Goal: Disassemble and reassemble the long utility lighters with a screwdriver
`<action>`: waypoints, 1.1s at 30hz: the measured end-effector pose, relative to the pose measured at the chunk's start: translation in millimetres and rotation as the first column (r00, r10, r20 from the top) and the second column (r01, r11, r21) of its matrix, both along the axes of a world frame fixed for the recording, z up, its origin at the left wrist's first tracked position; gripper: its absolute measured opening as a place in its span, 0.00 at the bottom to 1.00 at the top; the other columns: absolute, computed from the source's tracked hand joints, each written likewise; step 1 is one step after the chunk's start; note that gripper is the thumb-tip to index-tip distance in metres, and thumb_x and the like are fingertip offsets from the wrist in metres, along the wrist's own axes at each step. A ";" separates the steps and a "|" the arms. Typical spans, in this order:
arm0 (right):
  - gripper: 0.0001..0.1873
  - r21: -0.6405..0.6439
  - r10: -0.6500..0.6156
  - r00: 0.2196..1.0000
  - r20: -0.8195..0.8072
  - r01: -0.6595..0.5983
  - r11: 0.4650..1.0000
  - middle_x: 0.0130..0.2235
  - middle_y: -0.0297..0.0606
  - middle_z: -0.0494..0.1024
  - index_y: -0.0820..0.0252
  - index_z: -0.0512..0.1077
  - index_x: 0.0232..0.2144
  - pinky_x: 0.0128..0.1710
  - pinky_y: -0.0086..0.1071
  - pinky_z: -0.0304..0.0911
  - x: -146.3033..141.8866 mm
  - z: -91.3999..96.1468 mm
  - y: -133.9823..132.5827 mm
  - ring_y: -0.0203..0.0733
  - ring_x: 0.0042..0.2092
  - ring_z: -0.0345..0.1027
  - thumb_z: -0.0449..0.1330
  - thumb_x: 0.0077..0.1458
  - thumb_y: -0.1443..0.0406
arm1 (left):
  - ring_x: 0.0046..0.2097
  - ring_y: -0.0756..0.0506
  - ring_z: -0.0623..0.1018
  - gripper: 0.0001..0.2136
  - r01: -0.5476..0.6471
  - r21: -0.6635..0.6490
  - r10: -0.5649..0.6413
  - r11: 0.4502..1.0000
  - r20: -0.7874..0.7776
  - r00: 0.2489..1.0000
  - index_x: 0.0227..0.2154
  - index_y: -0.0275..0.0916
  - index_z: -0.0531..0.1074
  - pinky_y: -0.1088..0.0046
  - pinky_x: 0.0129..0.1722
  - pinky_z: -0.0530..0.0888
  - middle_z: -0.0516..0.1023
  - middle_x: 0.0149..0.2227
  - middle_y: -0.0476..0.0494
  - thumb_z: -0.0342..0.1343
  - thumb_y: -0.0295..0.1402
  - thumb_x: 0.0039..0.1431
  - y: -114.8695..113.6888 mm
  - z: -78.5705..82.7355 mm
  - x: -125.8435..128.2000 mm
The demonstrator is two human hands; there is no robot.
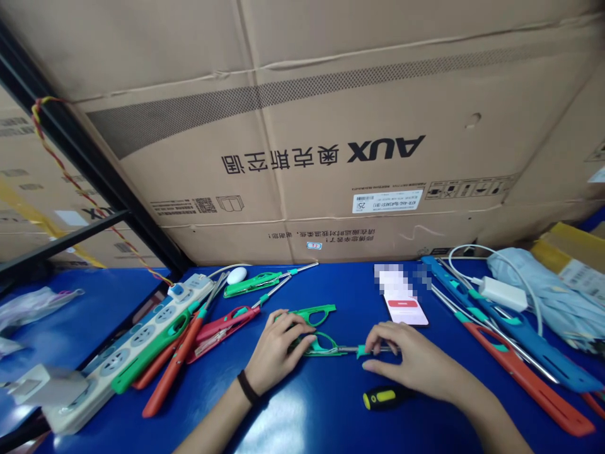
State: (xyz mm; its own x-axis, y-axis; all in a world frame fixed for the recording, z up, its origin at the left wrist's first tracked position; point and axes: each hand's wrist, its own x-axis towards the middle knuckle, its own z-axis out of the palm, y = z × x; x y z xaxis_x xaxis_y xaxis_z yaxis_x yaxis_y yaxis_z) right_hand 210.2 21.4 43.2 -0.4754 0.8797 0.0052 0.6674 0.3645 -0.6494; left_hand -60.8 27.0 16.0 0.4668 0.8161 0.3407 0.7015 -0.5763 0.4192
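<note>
A green plastic lighter body (321, 343) with a thin metal tube lies on the blue table (331, 410) in front of me. My left hand (278, 353) presses its fingers closed on the green handle part. Beside it a second green handle shell (317, 311) lies just beyond my fingers. My right hand (406, 359) pinches the metal tube and its teal collar (363, 350) near the middle. A black and yellow screwdriver (385, 397) rests on the table under my right wrist.
Several long lighters in red, green and blue lie left (198, 334) and right (515, 353). A white power strip (118, 353) sits at the left edge. A phone (406, 309) lies ahead, a white charger (503, 292) and cable at right. Large cardboard boxes (331, 126) wall the back.
</note>
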 end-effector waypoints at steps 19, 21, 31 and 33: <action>0.09 0.121 -0.014 0.998 0.054 0.008 0.993 0.40 0.35 0.73 0.52 0.71 0.39 0.46 0.37 0.60 -10.3 -10.9 5.2 0.43 0.45 0.64 0.55 0.58 0.59 | 0.46 0.43 0.73 0.15 -0.163 0.009 0.163 0.987 -0.096 0.982 0.49 0.48 0.68 0.42 0.59 0.41 0.76 0.42 0.49 0.56 0.36 0.58 21.8 -5.2 -36.5; 0.08 0.140 -0.021 0.999 0.050 0.013 0.990 0.39 0.35 0.73 0.53 0.71 0.38 0.45 0.37 0.60 -10.4 -10.6 5.8 0.43 0.44 0.65 0.55 0.58 0.60 | 0.44 0.44 0.73 0.14 -0.145 -0.008 0.143 0.989 -0.117 0.983 0.47 0.49 0.69 0.41 0.59 0.43 0.75 0.39 0.50 0.57 0.35 0.57 22.4 -4.5 -38.2; 0.08 0.192 -0.035 0.999 0.031 0.028 0.981 0.36 0.35 0.74 0.54 0.71 0.38 0.44 0.38 0.61 -11.4 -10.2 7.5 0.42 0.40 0.66 0.53 0.59 0.60 | 0.42 0.44 0.72 0.10 -0.034 0.132 0.043 0.991 -0.065 0.997 0.46 0.39 0.63 0.60 0.50 0.65 0.75 0.40 0.43 0.41 0.33 0.66 10.6 7.4 -27.7; 0.10 0.198 -0.049 0.999 0.023 0.044 0.979 0.36 0.35 0.74 0.54 0.71 0.39 0.43 0.38 0.61 -11.3 -10.5 7.8 0.43 0.41 0.67 0.53 0.60 0.58 | 0.44 0.43 0.71 0.12 0.061 0.089 -0.051 0.994 -0.109 0.993 0.49 0.39 0.61 0.61 0.48 0.65 0.74 0.45 0.42 0.41 0.35 0.66 5.6 12.9 -25.7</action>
State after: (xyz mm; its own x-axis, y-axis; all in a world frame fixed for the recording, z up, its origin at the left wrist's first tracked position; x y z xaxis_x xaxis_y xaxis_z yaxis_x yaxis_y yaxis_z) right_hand 198.9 29.2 32.8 -0.4365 0.8837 0.1688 0.7031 0.4521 -0.5488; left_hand -86.5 32.6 28.9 0.5485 0.7552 0.3590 0.7046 -0.6486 0.2878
